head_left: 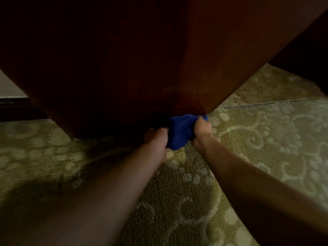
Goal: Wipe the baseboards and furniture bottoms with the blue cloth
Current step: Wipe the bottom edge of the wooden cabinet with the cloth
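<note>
Both hands (156,139) gripping blue cloth (179,132)

- Dim, warm light leaves the dark wooden cabinet (124,59) nearly black on its left face.
- Carpet (266,139) right of the cabinet is brightest; a deep shadow pools before it.
- Soft blur throughout; wide-angle distortion splays the cabinet's edges outward.

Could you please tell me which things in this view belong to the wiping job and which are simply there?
Part of the job:
blue cloth, bunched
left hand, gripping it
right hand, gripping it
dark wooden furniture, cloth at its bottom corner
baseboard, far left

Simply there:
patterned carpet
</note>
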The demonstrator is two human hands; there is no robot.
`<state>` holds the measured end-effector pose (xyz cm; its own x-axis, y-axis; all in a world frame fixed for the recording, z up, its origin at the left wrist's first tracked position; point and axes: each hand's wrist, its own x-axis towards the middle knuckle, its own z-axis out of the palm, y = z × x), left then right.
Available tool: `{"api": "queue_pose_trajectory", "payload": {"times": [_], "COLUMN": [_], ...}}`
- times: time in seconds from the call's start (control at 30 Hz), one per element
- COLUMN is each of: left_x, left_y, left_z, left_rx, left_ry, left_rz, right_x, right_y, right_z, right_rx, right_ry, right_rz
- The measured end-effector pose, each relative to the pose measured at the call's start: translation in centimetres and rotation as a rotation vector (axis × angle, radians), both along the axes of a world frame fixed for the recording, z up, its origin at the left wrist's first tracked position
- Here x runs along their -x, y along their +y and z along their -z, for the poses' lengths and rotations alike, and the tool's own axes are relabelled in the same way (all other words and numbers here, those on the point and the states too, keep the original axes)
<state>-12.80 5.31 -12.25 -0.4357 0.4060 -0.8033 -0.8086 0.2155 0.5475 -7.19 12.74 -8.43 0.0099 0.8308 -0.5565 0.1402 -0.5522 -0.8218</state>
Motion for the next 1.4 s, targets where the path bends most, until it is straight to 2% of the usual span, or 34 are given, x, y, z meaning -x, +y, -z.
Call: {"api": "queue_pose_trajectory", "payload": {"times": [0.1,0.17,0.23,0.3,0.37,0.47,0.53,0.63,0.73,0.8,0.87,0.93,1.03,1.1,1.2,1.27,1.33,1.4], "left_x": [0.8,1.3,1.8,2.0,2.2,2.9,3.2,3.8,5.1,5.7,6.0,6.5,7.6,8.0,8.9,11.1,14.1,14.6], "left_y": [-2.6,-3.8,-4.8,-5.3,-5.7,-6.4,-7.0,-8.1,-10.1,-11.2,-11.6,-12.2,-13.4,-14.7,-17.9,-20.5,-22.4,-23.6], "left_z": [-4.8,-6.7,-8.3,-8.5,-7.9,-5.9,-5.4,-6.9,-9.1,-9.5,-8.4,-6.3,-3.5,-2.6,-3.9,-5.5,-6.1,-7.0], "left_rx": [0.043,-0.042,-0.16,-0.149,-0.076,0.067,0.141,0.097,-0.125,-0.187,-0.121,-0.022,0.106,0.108,0.092,0.177,0.328,0.39], "left_ry": [0.081,0.095,0.094,0.135,0.161,0.116,0.094,0.126,0.197,0.234,0.25,0.239,0.199,0.265,0.274,0.298,0.241,0.202], "left_rz": [-0.09,-0.117,-0.146,-0.122,-0.102,-0.142,-0.178,-0.204,-0.199,-0.212,-0.222,-0.218,-0.251,-0.263,-0.227,-0.198,-0.196,-0.197], "right_x": [1.0,1.8,2.8,3.4,3.8,4.0,4.0,4.6,5.4,6.3,6.8,7.6,8.2,8.4,9.1,9.9,11.2,11.7], "right_y": [-1.3,-1.8,-2.5,-3.1,-3.8,-4.6,-5.2,-5.8,-6.4,-6.7,-7.7,-8.9,-10.2,-10.5,-11.8,-14.2,-16.6,-18.8], "right_z": [-2.3,-5.1,-7.2,-7.1,-5.1,-1.3,-0.4,-2.0,-5.6,-6.2,-4.5,-1.2,3.2,4.0,2.6,1.1,0.7,-0.4], "right_rx": [-0.112,-0.32,-0.5,-0.556,-0.49,-0.125,0.044,-0.004,-0.119,-0.179,-0.159,-0.01,0.148,0.205,0.338,0.485,0.577,0.602], "right_ry": [0.049,0.123,0.11,0.111,0.067,0.017,0.019,0.083,0.339,0.412,0.339,0.251,0.114,0.054,0.237,0.348,0.338,0.311], "right_rz": [-0.025,-0.015,0.032,0.056,0.019,-0.07,-0.133,-0.109,-0.192,-0.183,-0.145,-0.14,-0.217,-0.27,-0.412,-0.421,-0.484,-0.551]}}
